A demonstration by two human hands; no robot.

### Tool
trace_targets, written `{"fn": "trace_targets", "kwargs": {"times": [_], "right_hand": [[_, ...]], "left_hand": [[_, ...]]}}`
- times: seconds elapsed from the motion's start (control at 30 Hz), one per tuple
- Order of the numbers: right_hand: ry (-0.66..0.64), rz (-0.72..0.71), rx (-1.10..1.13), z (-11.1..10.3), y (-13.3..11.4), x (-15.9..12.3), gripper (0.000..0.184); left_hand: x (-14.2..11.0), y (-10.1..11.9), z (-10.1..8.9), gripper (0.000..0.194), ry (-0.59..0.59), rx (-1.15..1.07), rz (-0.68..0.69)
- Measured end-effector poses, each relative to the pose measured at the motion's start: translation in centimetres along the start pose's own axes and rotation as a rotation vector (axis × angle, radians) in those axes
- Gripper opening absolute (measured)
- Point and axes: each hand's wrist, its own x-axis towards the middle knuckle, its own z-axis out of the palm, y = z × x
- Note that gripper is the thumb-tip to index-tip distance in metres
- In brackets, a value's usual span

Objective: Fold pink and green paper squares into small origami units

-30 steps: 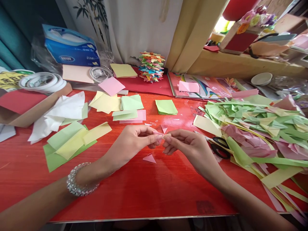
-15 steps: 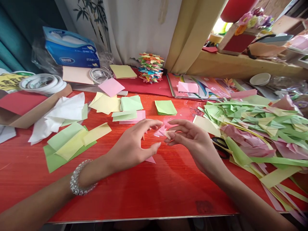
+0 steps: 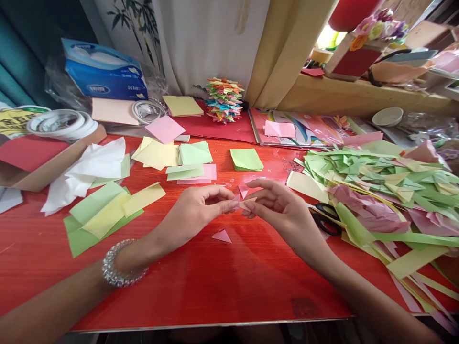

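Observation:
My left hand [image 3: 201,210], with a beaded bracelet [image 3: 120,263] on its wrist, is closed in a pinch on a small pink folded paper piece [image 3: 236,199]. Facing it, my right hand [image 3: 287,210] pinches a pale cream folded paper piece [image 3: 247,203] between thumb and fingers. The two pieces meet or nearly meet; the fingertips hide whether they are joined. Just behind the hands lies a pink folded piece [image 3: 243,191]. On the red table [image 3: 215,291], nearer to me, rests a pink paper triangle [image 3: 222,236].
Black-handled scissors [image 3: 326,219] lie by my right wrist, beside a heap of green folded pieces [image 3: 380,177] and paper strips. Green squares [image 3: 246,159] are stacked ahead. Loose sheets [image 3: 107,210] and white tissue [image 3: 93,167] lie left. A layered paper tower [image 3: 224,101] stands at the back.
My left hand has gone from spread fingers to a pinch on a pink piece, beside the cream piece in my right hand. The pink triangle near me is now fully uncovered.

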Motion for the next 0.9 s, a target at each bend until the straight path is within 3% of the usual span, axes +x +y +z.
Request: {"fn": "trace_targets", "kwargs": {"times": [0.17, 0.5, 0.7, 0.9], "right_hand": [[-0.016, 0.078, -0.016, -0.22, -0.03, 0.36, 0.015], [-0.054, 0.104, -0.031, -0.19, 0.09, 0.4, 0.016], [-0.049, 0.142, 0.021, -0.41, 0.04, 0.69, 0.014], [-0.103, 0.161, 0.026, 0.12, 0.55, 0.46, 0.017]], "left_hand": [[0.17, -0.03, -0.02, 0.018, 0.124, 0.012, 0.006], [0.07, -0.05, -0.17, 0.016, 0.08, 0.042, 0.004], [0.55, 0.08, -0.09, 0.021, 0.101, -0.085, -0.083], [0.35, -0.2, 0.07, 0.019, 0.029, -0.025, -0.073]]}}
